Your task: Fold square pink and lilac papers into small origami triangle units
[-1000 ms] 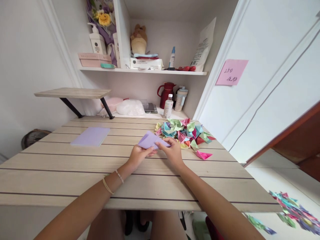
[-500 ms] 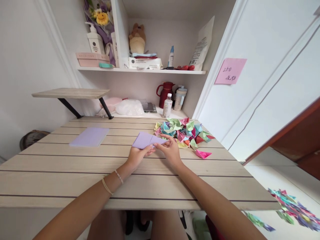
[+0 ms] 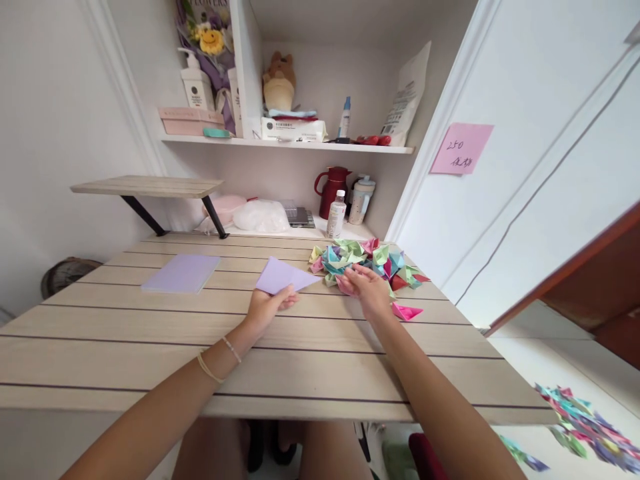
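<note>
My left hand (image 3: 267,308) pinches a folded sheet of lilac paper (image 3: 281,275) by its lower edge, thumb on top. The paper tapers to a point on the right and is held above the table. My right hand (image 3: 371,292) is off the paper, fingers loosely curled, in front of a pile of folded paper boats (image 3: 350,252) in many colours. No object shows in it. A bright pink paper boat (image 3: 407,311) lies just right of that hand. To the left, a flat stack of lilac paper sheets (image 3: 181,273) rests on the table.
The slatted wooden table (image 3: 300,360) spans the view. A small raised shelf (image 3: 147,187) stands at its back left. Behind the pile are a plastic bottle (image 3: 336,215), a dark red jug (image 3: 332,192) and a cup (image 3: 361,201). More folded papers (image 3: 595,427) lie below, at the right.
My right hand has let go of the lilac paper's pointed end and moved right, towards the paper boats. My left hand keeps the paper and has shifted slightly left.
</note>
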`<state>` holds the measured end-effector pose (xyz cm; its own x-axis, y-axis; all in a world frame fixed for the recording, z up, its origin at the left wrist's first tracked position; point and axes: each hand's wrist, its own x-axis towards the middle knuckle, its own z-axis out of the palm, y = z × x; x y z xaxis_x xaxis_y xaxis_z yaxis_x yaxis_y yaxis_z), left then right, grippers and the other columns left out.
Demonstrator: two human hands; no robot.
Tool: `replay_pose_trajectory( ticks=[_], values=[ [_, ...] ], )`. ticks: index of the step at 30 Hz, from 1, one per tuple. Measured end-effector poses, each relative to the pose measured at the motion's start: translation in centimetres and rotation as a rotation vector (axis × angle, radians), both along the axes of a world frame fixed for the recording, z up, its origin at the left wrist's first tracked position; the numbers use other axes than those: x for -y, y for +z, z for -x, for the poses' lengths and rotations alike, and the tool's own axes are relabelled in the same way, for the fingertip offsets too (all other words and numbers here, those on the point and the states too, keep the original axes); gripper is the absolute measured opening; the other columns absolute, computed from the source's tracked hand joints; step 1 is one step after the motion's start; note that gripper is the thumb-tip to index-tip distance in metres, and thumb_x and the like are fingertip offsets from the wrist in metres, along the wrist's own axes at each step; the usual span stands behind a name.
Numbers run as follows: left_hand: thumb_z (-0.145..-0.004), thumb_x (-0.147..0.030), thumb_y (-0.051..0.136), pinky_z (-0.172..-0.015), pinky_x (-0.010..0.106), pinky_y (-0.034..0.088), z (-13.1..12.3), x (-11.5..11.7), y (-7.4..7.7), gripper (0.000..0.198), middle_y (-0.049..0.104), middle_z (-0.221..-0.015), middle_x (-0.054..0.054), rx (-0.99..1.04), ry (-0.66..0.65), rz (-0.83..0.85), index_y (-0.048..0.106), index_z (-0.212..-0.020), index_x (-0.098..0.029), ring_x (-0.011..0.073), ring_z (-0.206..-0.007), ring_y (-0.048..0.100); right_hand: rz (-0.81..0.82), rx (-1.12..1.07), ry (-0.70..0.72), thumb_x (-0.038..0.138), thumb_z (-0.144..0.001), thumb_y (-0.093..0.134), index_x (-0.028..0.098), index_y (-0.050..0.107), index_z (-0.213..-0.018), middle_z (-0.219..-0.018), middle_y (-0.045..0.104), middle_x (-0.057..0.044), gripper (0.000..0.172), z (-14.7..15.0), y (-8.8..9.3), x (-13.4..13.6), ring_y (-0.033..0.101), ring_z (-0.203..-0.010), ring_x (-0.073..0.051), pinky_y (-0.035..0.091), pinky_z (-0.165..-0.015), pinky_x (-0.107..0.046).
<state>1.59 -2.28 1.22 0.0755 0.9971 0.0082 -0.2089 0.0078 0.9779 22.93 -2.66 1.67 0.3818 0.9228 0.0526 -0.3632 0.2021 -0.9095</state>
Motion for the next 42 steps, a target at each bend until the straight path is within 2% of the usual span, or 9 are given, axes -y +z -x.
replay_pose_trajectory(
  ticks=[2, 8, 13, 16, 19, 24, 30, 38, 42],
  values=[
    [-0.061, -0.028, 0.072, -0.065, 0.027, 0.056, 0.6, -0.5, 0.0, 0.032, 0.07, -0.073, 0.012, 0.029, 0.033, -0.01, 0.064, -0.082, -0.005, 0.0186, -0.065, 0.066, -0.016, 0.039, -0.034, 0.033, -0.049, 0.079, 0.016, 0.06, -0.085, -0.068, 0.067, -0.004, 0.044, -0.6, 0.1, -0.1, 0.064, -0.063, -0.017, 0.055, -0.059, -0.028],
    [-0.062, -0.032, 0.069, -0.061, 0.029, 0.056, -0.2, -0.3, -0.3, 0.031, 0.07, -0.071, 0.011, -0.037, -0.018, -0.1, 0.065, -0.08, -0.007, 0.0191, -0.062, 0.066, 0.028, 0.282, 0.329, 0.042, -0.06, 0.069, 0.014, 0.065, -0.079, -0.073, 0.067, -0.005, 0.034, 3.0, 0.0, 1.0, 0.061, -0.058, -0.014, 0.05, -0.059, -0.027],
    [-0.065, -0.033, 0.067, -0.057, 0.028, 0.055, -0.8, 0.5, 0.2, 0.025, 0.069, -0.066, 0.008, -0.197, -0.052, -0.243, 0.065, -0.075, -0.009, 0.0181, -0.058, 0.065, -0.043, 0.436, 0.385, 0.037, -0.06, 0.07, 0.012, 0.066, -0.067, -0.063, 0.065, -0.005, 0.027, 5.4, -0.4, 1.9, 0.057, -0.057, -0.013, 0.043, -0.056, -0.025],
    [-0.067, -0.032, 0.064, -0.055, 0.026, 0.054, -0.8, 0.7, 0.6, 0.022, 0.068, -0.06, 0.005, -0.244, -0.077, -0.303, 0.065, -0.072, -0.011, 0.0164, -0.056, 0.064, -0.051, 0.37, 0.383, 0.035, -0.061, 0.069, 0.012, 0.066, -0.064, -0.059, 0.063, -0.003, 0.024, 5.4, -0.8, 1.7, 0.054, -0.054, -0.012, 0.042, -0.056, -0.025],
    [-0.067, -0.032, 0.064, -0.055, 0.026, 0.054, -0.8, 0.7, 0.7, 0.021, 0.066, -0.055, 0.004, -0.265, -0.08, -0.33, 0.065, -0.067, -0.011, 0.0154, -0.054, 0.063, -0.078, 0.248, 0.43, 0.032, -0.061, 0.07, 0.013, 0.067, -0.069, -0.065, 0.065, -0.003, 0.021, 5.2, -0.9, 1.5, 0.056, -0.059, -0.012, 0.044, -0.062, -0.026],
    [-0.067, -0.035, 0.063, -0.061, 0.03, 0.055, -0.6, 0.7, 0.3, 0.025, 0.069, -0.065, 0.006, -0.262, -0.21, -0.281, 0.067, -0.077, -0.012, 0.0182, -0.061, 0.065, -0.044, 0.22, 0.503, 0.031, -0.061, 0.07, 0.013, 0.069, -0.07, -0.066, 0.067, -0.005, 0.02, 5.1, -1.0, 1.6, 0.059, -0.06, -0.014, 0.046, -0.065, -0.028],
    [-0.068, -0.038, 0.062, -0.062, 0.033, 0.056, -0.6, 0.6, 0.0, 0.025, 0.07, -0.067, 0.006, -0.275, -0.23, -0.197, 0.066, -0.076, -0.015, 0.0204, -0.063, 0.066, -0.007, 0.299, 0.444, 0.033, -0.058, 0.072, 0.013, 0.068, -0.061, -0.06, 0.065, -0.004, 0.021, 4.4, -1.0, 1.4, 0.058, -0.058, -0.014, 0.046, -0.062, -0.028],
    [-0.064, -0.043, 0.065, -0.059, 0.032, 0.056, -0.1, 0.4, -0.1, 0.039, 0.069, -0.069, 0.014, -0.209, -0.197, -0.102, 0.064, -0.081, -0.007, 0.0219, -0.061, 0.066, -0.038, 0.181, 0.359, 0.031, -0.059, 0.073, 0.016, 0.069, -0.069, -0.063, 0.063, -0.001, 0.019, 2.6, -0.6, 0.8, 0.055, -0.058, -0.01, 0.047, -0.063, -0.025],
    [-0.064, -0.044, 0.065, -0.063, 0.032, 0.056, 0.7, -0.3, 0.0, 0.039, 0.07, -0.071, 0.014, -0.173, -0.103, -0.06, 0.065, -0.078, -0.008, 0.0205, -0.062, 0.066, -0.083, 0.04, 0.165, 0.035, -0.061, 0.072, 0.018, 0.067, -0.071, -0.064, 0.062, 0.0, 0.021, 0.7, -0.7, 0.3, 0.055, -0.056, -0.009, 0.047, -0.06, -0.024]
  ],
)
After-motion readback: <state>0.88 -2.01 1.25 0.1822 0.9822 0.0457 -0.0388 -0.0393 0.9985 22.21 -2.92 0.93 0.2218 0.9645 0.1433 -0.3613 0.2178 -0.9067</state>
